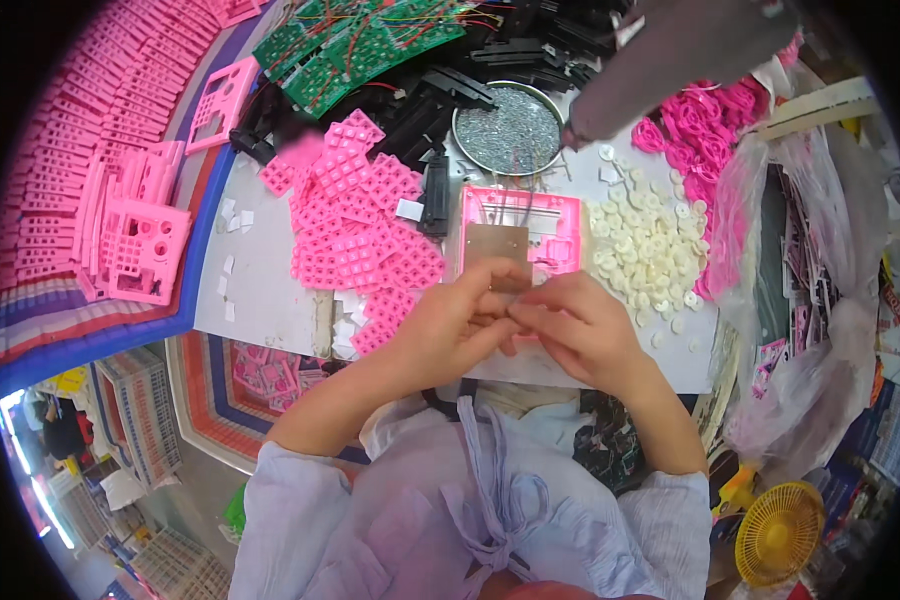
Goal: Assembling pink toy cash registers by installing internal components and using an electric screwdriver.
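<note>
In front of me a pink plastic housing (568,225) lies face down on the worktable, its inside showing. Over its left half is a brown circuit board (497,243), with blurred thin wires running up from its far side. My left hand (467,315) is at the board's near edge, fingers curled in. Close against it, my right hand (582,325) is pinched, thumb and fingertips meeting those of the left. Whatever sits between the fingertips is too small and covered to make out. Both hands hide the housing's near edge.
Pink rubber keypads (355,240) are heaped to the left, white round pieces (650,235) to the right. Beyond stand a round tray of screws (507,130), green circuit boards (355,50) and black parts (410,125). A dark grey tool-like shape (680,70) hangs over the table's far right.
</note>
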A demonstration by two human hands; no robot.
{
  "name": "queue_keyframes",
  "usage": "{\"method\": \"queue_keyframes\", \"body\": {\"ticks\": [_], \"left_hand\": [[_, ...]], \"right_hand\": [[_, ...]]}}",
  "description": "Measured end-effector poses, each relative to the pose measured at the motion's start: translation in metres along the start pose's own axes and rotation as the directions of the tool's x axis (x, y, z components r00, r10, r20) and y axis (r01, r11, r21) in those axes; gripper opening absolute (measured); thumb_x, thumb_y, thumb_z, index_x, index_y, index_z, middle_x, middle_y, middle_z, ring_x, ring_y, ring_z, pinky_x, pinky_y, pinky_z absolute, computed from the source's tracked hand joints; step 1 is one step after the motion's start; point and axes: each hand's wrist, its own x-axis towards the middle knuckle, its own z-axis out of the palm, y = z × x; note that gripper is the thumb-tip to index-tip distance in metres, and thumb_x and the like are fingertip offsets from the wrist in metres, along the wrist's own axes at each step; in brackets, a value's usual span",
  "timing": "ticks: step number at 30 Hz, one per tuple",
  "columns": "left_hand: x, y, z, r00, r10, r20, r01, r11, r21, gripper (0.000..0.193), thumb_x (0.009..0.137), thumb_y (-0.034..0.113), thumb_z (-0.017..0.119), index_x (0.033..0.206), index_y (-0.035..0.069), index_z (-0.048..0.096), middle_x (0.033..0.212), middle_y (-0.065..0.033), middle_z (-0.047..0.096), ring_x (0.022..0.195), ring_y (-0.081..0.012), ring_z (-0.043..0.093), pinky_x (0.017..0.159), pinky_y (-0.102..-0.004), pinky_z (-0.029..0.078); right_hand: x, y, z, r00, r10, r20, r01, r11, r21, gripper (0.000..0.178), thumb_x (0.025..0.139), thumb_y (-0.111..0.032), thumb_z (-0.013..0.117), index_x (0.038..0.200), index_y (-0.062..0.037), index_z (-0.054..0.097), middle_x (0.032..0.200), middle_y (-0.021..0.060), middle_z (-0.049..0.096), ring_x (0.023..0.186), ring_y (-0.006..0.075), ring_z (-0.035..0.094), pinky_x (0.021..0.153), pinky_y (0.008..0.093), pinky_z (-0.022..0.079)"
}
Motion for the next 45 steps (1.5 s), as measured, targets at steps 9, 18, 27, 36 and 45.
{"method": "queue_keyframes", "body": {"ticks": [9, 18, 27, 36, 45], "left_hand": [[0.026, -0.004, -0.01, 0.985, 0.171, -0.026, -0.151, 0.92, 0.361, 0.028, 0.093, 0.009, 0.062, 0.12, 0.004, 0.058, 0.098, -0.0125, 0.07, 0.08, -0.0188, 0.068, 0.067, -0.0321, 0.053], [0.07, -0.033, 0.015, 0.736, 0.505, 0.451, -0.603, 0.185, 0.776, 0.009, 0.073, 0.019, 0.064, 0.076, 0.01, 0.061, 0.075, -0.003, 0.054, 0.076, -0.0222, 0.058, 0.071, -0.0368, 0.045], [0.069, -0.043, 0.018, 0.772, 0.554, 0.312, -0.525, 0.279, 0.804, 0.017, 0.076, 0.016, 0.066, 0.091, 0.009, 0.063, 0.086, -0.005, 0.059, 0.085, -0.0249, 0.06, 0.079, -0.0385, 0.044], [0.012, -0.048, 0.016, 0.882, 0.469, 0.045, -0.367, 0.622, 0.692, 0.025, 0.081, 0.009, 0.07, 0.105, 0.007, 0.064, 0.098, -0.0112, 0.063, 0.093, -0.0315, 0.062, 0.082, -0.0424, 0.05], [0.001, -0.07, 0.023, 0.831, 0.521, 0.195, -0.462, 0.453, 0.762, 0.037, 0.077, 0.01, 0.068, 0.114, 0.01, 0.068, 0.104, -0.006, 0.063, 0.095, -0.0261, 0.061, 0.083, -0.0395, 0.05]], "right_hand": [[-0.011, 0.009, -0.021, 0.964, 0.158, 0.212, -0.14, 0.985, -0.097, 0.018, 0.078, -0.011, 0.073, 0.095, -0.0088, 0.071, 0.083, 0.0045, 0.067, 0.078, 0.024, 0.066, 0.061, 0.0368, 0.053], [-0.015, -0.022, -0.019, 0.812, 0.348, 0.469, -0.09, 0.868, -0.489, 0.011, 0.074, -0.01, 0.065, 0.082, -0.0032, 0.066, 0.075, 0.0068, 0.063, 0.074, 0.0233, 0.066, 0.056, 0.0354, 0.054], [-0.009, -0.039, -0.018, 0.767, 0.347, 0.54, -0.023, 0.856, -0.517, 0.014, 0.068, -0.009, 0.066, 0.08, -0.0023, 0.065, 0.076, 0.0096, 0.063, 0.076, 0.0237, 0.065, 0.053, 0.0336, 0.054], [-0.02, -0.004, -0.019, 0.801, 0.365, 0.474, -0.216, 0.915, -0.341, 0.011, 0.073, -0.011, 0.066, 0.082, -0.0047, 0.062, 0.077, 0.0078, 0.062, 0.078, 0.025, 0.066, 0.058, 0.0369, 0.054], [-0.05, 0.005, -0.006, 0.944, 0.205, 0.258, -0.139, 0.958, -0.252, 0.015, 0.08, -0.01, 0.072, 0.094, -0.0084, 0.069, 0.064, 0.0051, 0.056, 0.058, 0.0241, 0.06, 0.052, 0.0358, 0.05]]}}
